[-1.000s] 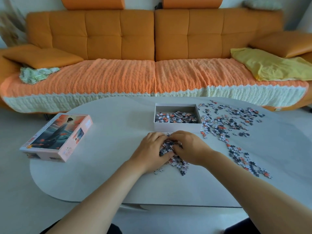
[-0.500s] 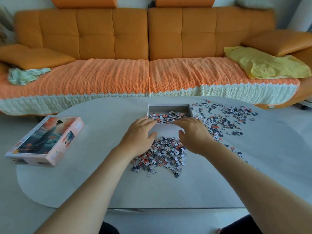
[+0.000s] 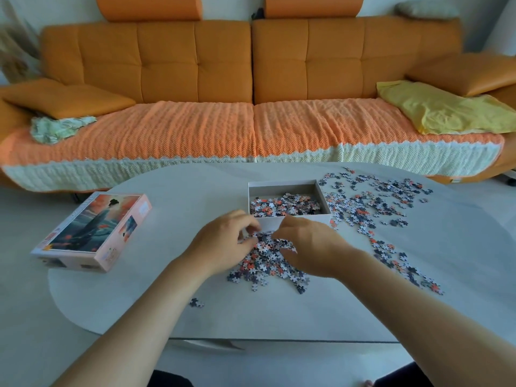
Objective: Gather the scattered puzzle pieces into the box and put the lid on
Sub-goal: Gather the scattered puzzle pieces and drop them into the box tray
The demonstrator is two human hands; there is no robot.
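Puzzle pieces [image 3: 268, 261] lie heaped on the white table [image 3: 279, 319], just in front of the near wall of the open box [image 3: 303, 219]. More of them cover the box floor. A looser scatter [image 3: 368, 203] spreads from the box's right wall out to the table's far rim and trails down toward its right side. One small clump [image 3: 196, 303] sits apart, beside the left forearm.

The left hand [image 3: 223, 247] and right hand [image 3: 310, 245] meet over the top of the heap. Both have their fingers curled down into it and grip pieces between them. The palms hide how much each one holds.

The lid [image 3: 92, 230] lies picture side up, well to the left. Its near corner appears to jut past the table's curved left edge. Bare tabletop runs between lid and box, and a broad strip is free between the heap and the near edge.

Behind the table stands an orange sofa [image 3: 195, 65] with a yellow cloth [image 3: 441, 110] on its right seat. Both forearms run out of the bottom of the view.
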